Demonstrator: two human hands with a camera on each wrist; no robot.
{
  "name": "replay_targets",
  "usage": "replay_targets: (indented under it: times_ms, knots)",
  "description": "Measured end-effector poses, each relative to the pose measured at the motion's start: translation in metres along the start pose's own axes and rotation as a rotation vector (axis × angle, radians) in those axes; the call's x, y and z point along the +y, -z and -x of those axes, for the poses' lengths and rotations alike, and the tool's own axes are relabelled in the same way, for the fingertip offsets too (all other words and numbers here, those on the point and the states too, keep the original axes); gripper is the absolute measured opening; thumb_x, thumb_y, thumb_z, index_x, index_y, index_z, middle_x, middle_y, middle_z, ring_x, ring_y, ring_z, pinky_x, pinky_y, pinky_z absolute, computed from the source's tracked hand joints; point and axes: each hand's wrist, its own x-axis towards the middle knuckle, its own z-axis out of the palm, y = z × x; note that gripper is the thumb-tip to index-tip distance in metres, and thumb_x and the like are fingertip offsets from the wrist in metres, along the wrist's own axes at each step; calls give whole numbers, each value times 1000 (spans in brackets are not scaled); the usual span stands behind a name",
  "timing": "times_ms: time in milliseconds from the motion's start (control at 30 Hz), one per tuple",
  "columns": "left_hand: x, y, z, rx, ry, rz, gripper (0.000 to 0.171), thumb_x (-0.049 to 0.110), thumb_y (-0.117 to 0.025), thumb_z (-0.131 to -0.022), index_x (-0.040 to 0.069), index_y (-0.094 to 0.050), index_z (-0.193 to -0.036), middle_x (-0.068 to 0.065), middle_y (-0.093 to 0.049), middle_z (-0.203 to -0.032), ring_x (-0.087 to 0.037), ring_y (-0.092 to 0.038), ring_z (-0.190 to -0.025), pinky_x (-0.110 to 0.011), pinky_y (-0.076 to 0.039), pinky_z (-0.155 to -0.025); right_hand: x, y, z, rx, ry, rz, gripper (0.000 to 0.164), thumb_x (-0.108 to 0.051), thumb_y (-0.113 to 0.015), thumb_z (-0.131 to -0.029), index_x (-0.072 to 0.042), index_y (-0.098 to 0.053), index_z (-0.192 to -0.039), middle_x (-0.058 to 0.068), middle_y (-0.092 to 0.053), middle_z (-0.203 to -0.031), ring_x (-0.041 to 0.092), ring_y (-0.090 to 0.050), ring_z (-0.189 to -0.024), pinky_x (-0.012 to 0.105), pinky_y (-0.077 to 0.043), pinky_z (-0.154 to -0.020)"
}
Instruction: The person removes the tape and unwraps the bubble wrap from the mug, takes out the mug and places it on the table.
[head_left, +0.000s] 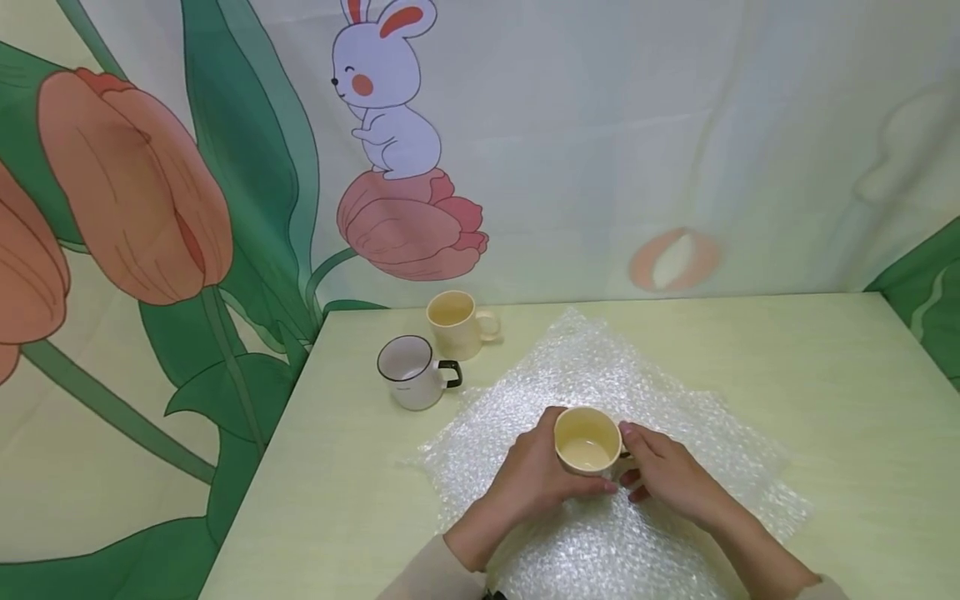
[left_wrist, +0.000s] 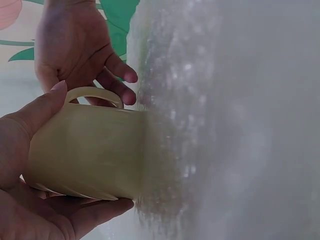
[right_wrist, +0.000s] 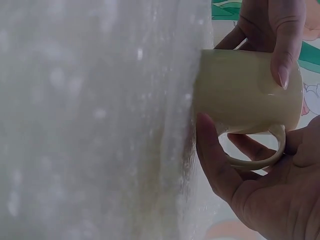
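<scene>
A pale yellow mug [head_left: 588, 442] stands upright on a sheet of bubble wrap [head_left: 577, 358]. My left hand [head_left: 534, 467] grips the mug's body, with the thumb on the near side and the fingers round the far side. At the handle [right_wrist: 260, 162] is my right hand [head_left: 671, 475], its fingers spread loosely beside and behind it. One right fingertip [right_wrist: 204, 122] lies against the mug near its base. Part of the right thumb is hidden. The left wrist view shows the mug [left_wrist: 90, 150] sideways, its base meeting the wrap.
A white mug with a black rim and handle [head_left: 416, 387] stands to the left on the pale green table [head_left: 322, 483]. Behind it is a cream mug [head_left: 457, 333]. A printed cloth [head_left: 562, 167] hangs along the table's back edge.
</scene>
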Motion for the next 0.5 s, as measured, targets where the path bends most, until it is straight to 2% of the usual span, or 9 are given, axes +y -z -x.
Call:
replay_targets:
  times_ms: [133,300,500]
  knots:
    - [4,4,4,4,6,-7,92,50,-99,-61,19,-53,-135,-5,-73,-119,-22,-68,-105,-36,-53,-85,-2,0,1,-3,-4,-12,59,-52,-35,-111,-5,-63,-132,18,-70,-123,23,-68,-87,37,-63,-72]
    - [11,11,7,13,-23,-22,92,50,-98,-63,17,-53,-135,-5,-73,-119,-22,-70,-105,-34,-54,-85,-7,3,2,-19,-6,-48,62,-55,-36,-110,-6,-61,-137,20,-70,-126,24,-69,-89,37,-63,-75]
    - [18,18,9,26,-38,-47,93,53,-97,-63,16,-53,-136,-5,-73,-119,-22,-70,-105,-32,-54,-84,-12,7,5,-88,22,-101,68,-55,-33,-111,-2,-48,-149,25,-68,-128,29,-71,-105,43,-64,-83]
